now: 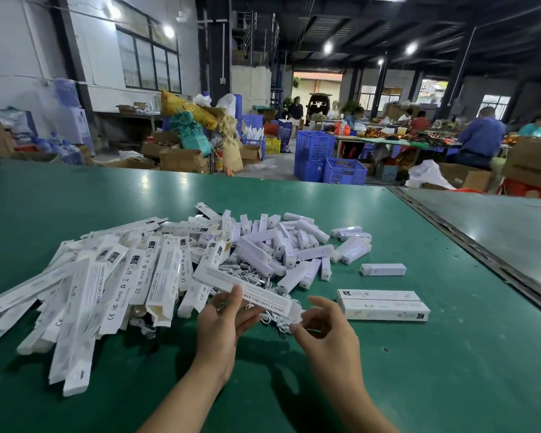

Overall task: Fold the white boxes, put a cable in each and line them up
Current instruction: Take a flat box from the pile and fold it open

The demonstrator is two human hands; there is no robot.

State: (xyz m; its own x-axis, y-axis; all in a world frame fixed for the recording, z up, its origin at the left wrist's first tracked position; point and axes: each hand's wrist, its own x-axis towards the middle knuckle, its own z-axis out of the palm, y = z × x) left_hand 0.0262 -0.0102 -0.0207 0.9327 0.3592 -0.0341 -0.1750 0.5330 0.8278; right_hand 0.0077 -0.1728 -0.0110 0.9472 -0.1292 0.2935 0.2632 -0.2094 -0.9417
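1. I had the left hand [224,310] pinching the middle of one long white box [247,290], thumb on top and fingers underneath, holding it just above the green table [419,370] in front of me.
2. My right hand [322,323] was at the box's near end, thumb and forefinger nipped on the end flap [295,314], the other fingers loosely curled.
3. I judged the step to be folding: the box looked squared up, with its end flap not yet tucked.
4. The white cables [247,275] lay in a tangle directly beneath and behind the box, touching the heap of flat unfolded boxes [107,285] to the left.
5. Small white blocks [294,245] were scattered beyond the cables; what they were I could not tell.
6. Two finished boxes [383,305] lay side by side, touching, on the right, the start of the line.
7. The next move, as I saw it, called for closing that flap, then taking one cable free of the tangle without dragging others.
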